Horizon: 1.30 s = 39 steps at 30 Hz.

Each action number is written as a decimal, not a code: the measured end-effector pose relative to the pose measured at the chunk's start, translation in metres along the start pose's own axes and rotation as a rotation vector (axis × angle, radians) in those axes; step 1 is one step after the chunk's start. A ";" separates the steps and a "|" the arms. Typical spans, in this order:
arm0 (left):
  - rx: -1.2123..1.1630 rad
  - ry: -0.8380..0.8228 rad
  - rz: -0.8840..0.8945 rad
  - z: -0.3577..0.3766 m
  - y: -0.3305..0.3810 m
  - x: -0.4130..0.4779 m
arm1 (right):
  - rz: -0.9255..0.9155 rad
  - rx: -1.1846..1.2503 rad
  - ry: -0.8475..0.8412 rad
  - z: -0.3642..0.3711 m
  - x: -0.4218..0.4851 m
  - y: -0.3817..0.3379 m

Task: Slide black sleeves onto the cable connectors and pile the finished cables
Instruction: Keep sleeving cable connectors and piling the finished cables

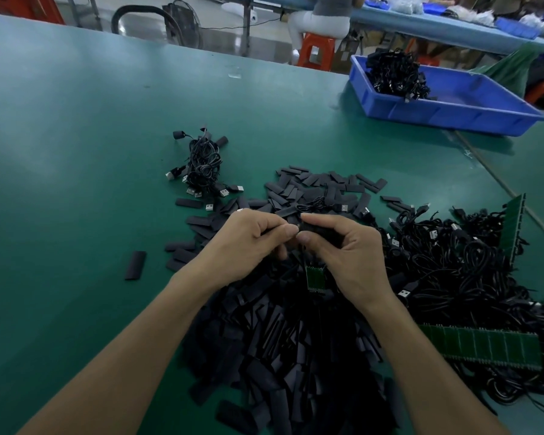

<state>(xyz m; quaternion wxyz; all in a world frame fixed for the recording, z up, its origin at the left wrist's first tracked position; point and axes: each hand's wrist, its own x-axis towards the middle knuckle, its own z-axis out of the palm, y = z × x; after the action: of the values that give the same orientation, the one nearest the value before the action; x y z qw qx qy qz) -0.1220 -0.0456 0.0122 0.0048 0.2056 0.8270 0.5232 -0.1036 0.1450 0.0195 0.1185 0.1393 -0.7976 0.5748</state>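
- Left grip [248, 243]: thumb and forefinger are closed in a pinch at the left end of a black sleeve [319, 229]. Whether a cable end is also held there is hidden.
- Right grip [343, 251]: its fingers are curled, and thumb and forefinger clamp the same sleeve from the right. The two grips almost touch.
- Small green board [315, 277]: it hangs just below the grips, between the wrists. It is judged to be the connector end awaiting its sleeve.
- Sleeve stock [280, 356]: a loose heap lies on the green surface [76, 152], directly under the forearms.
- Unsleeved cables [453, 262]: a tangled mass lies to the right, touching the sleeve heap.
- Finished pile [201, 164]: a small bundle sits further out to the left, just beyond the stock.
- Handling assessment, sleeve: light, soft and flattened, so likely to collapse. It is best held by its edges near the mouth so that the mouth stays open.
- Handling assessment, cable: limp and prone to snagging. It is best held by the stiff board's edges rather than the wire, since the joints are probably delicate.
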 end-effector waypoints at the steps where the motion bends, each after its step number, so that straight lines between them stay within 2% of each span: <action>1: -0.014 0.012 -0.008 0.000 0.000 0.000 | 0.015 -0.015 0.045 0.000 0.000 0.001; 4: -0.075 0.057 -0.037 0.000 -0.001 0.001 | 0.079 0.053 0.236 0.001 0.000 0.002; 8: -0.068 0.098 -0.055 0.005 -0.003 0.000 | 0.109 0.192 0.313 0.007 -0.004 0.001; 16: -0.053 0.134 -0.047 0.009 0.001 0.000 | 0.112 0.238 0.331 0.023 -0.009 0.001; 23: -0.033 0.119 -0.046 0.013 0.001 0.000 | 0.137 0.261 0.229 0.020 -0.009 0.001; 28: -0.052 0.178 0.017 0.014 0.003 -0.002 | 0.123 0.223 0.173 0.011 0.004 -0.005; 32: 0.263 0.112 0.045 0.007 -0.006 -0.001 | 0.144 0.353 0.243 0.002 0.011 -0.008; 34: 0.398 0.107 0.031 0.003 -0.011 0.000 | 0.156 0.345 0.196 -0.003 0.013 -0.010; 36: 0.442 0.185 0.016 -0.001 -0.012 0.002 | 0.173 0.266 0.085 -0.012 0.013 -0.012; 39: 0.408 0.327 -0.056 -0.008 -0.006 0.015 | 0.210 -0.064 -0.171 -0.032 0.011 -0.012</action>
<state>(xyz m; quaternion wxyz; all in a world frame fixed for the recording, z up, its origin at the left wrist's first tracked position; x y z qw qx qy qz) -0.1392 -0.0500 0.0138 -0.1561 0.0920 0.9106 0.3714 -0.1087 0.1708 0.0441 -0.0066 0.0997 -0.8329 0.5444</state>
